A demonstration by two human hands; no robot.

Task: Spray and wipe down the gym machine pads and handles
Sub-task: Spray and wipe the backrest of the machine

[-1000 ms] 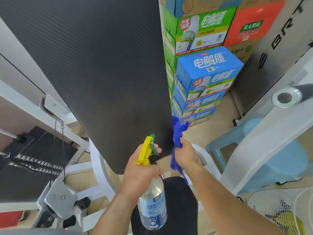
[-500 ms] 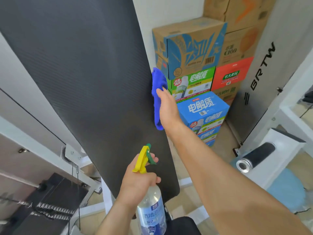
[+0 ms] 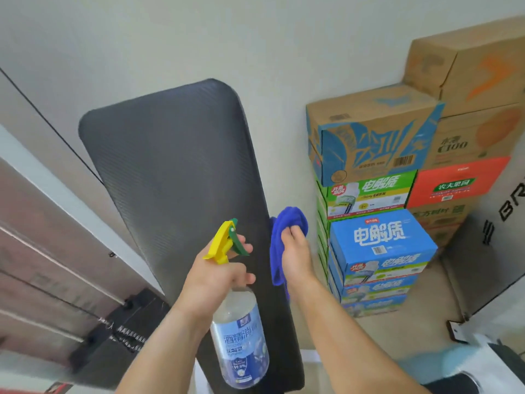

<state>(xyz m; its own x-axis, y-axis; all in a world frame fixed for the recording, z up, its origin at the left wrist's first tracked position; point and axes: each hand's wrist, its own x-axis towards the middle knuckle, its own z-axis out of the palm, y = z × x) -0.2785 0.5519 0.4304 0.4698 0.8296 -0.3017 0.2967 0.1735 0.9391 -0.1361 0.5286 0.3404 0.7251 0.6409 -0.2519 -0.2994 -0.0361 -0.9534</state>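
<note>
Noted a matt black cover with fine ribbing on the back pad [image 3: 170, 180]. Found clear, glossy plastic in the spray bottle [image 3: 241, 336], smooth yellow and green plastic in its trigger [image 3: 224, 243]. Saw fluffy blue cloth [image 3: 287, 223] and cardboard boxes [image 3: 377, 245], some plain brown, some glossily printed.

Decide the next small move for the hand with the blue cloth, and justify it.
Probably slide the blue cloth leftward onto the face of the black pad. The right hand grips the cloth at the pad's right edge, about halfway up, so the broad face lies just beside it. The left hand holds the spray bottle in front of the pad's lower part.
</note>
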